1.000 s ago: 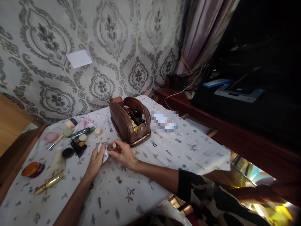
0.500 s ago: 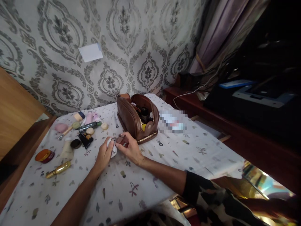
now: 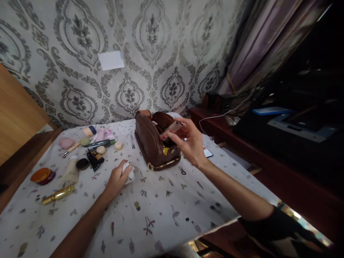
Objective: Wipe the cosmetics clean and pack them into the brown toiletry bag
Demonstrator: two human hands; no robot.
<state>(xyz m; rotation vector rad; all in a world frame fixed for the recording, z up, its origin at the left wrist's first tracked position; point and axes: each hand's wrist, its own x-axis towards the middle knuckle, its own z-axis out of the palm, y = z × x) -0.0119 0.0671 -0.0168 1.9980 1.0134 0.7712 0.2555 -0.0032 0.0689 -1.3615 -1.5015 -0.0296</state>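
Observation:
My left hand (image 3: 116, 181) is closed around a crumpled white wipe (image 3: 129, 173), just above the cloth in front of the bag. Between the thumb and fingers of my right hand (image 3: 192, 141) is a small flat rectangular case (image 3: 172, 129), pinkish and clear-looking, perhaps a makeup palette. It is held tilted over the mouth of a brown leather cosmetic bag (image 3: 147, 139). The bag stands unzipped, with dark items and something yellow (image 3: 166, 151) inside; my right hand and the case hide part of its contents.
Cosmetics lie on the left of the patterned tablecloth (image 3: 120, 222): an orange-lidded jar (image 3: 43, 175), a gold bottle (image 3: 58, 195), a cream tube (image 3: 71, 171), a pink sponge (image 3: 66, 143) and several more. A phone (image 3: 208, 152) lies right of the bag. A dark red desk (image 3: 268, 161) borders the right side.
My right hand has moved up and right from beside the wipe to over the bag, carrying the small case. My left hand stays in nearly the same place with the wipe.

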